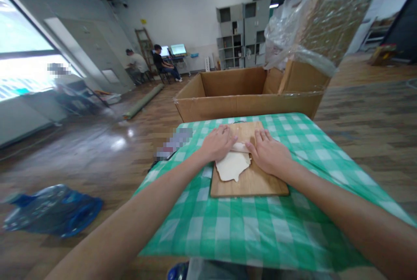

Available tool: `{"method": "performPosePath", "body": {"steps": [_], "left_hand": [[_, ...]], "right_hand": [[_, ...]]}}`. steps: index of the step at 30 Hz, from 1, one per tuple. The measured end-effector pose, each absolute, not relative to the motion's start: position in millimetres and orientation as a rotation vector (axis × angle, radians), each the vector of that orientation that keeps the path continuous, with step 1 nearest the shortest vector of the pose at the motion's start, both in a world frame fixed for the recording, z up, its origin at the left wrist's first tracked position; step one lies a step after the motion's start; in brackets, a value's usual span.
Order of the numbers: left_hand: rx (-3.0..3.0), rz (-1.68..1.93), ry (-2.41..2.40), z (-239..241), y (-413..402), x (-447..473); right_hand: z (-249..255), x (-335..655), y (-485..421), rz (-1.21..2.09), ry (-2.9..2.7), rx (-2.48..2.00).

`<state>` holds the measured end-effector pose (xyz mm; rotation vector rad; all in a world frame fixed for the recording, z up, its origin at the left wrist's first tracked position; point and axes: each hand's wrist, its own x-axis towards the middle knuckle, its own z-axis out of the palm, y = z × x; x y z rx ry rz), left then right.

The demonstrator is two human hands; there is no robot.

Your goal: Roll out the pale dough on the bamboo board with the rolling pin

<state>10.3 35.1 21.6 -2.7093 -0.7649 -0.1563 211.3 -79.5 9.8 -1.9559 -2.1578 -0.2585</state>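
Note:
A wooden cutting board [250, 188] lies on a green-and-white checked tablecloth. On it is a thin, pale sheet of dough [232, 167] with an uneven edge. A short pale rolling pin [240, 147] crosses the dough's far edge. My left hand [219, 142] is over the pin's left end, fingers bent and pointing forward. Over the right end is my right hand [271, 152], its thumb against the pin and its fingers stretched forward over the board. Both pin ends are hidden beneath my hands.
A large open cardboard box [241, 104] stands just beyond the table [202, 232], with a plastic-wrapped panel [332, 19] rising from it. A blurred-out object [174, 143] rests at the table's left edge. A blue plastic bottle [54, 210] lies on the floor. Several people sit farther back.

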Motion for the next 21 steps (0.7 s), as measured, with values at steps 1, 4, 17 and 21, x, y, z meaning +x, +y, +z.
{"method": "performPosePath", "body": {"steps": [1,4,17,21], "left_hand": [[-2.732,-0.148,-0.767,23.1,28.8,7.0],[-2.801,-0.217,-0.898,25.3,8.1,-4.6],[-2.899,-0.33,-1.03,22.0,-24.8,-29.3],[-2.912,-0.237,-0.891,20.9,16.4,-11.0]], "right_hand": [[8.4,207.5,-84.5,-0.245,-2.11,-1.983],[4.4,197.5,-102.9,-0.235,-2.085,-1.971],[11.0,199.3,-140.3,-0.18,-2.234,-1.744],[17.5,213.3,-106.7,-0.04,-2.196,-1.886]]}}
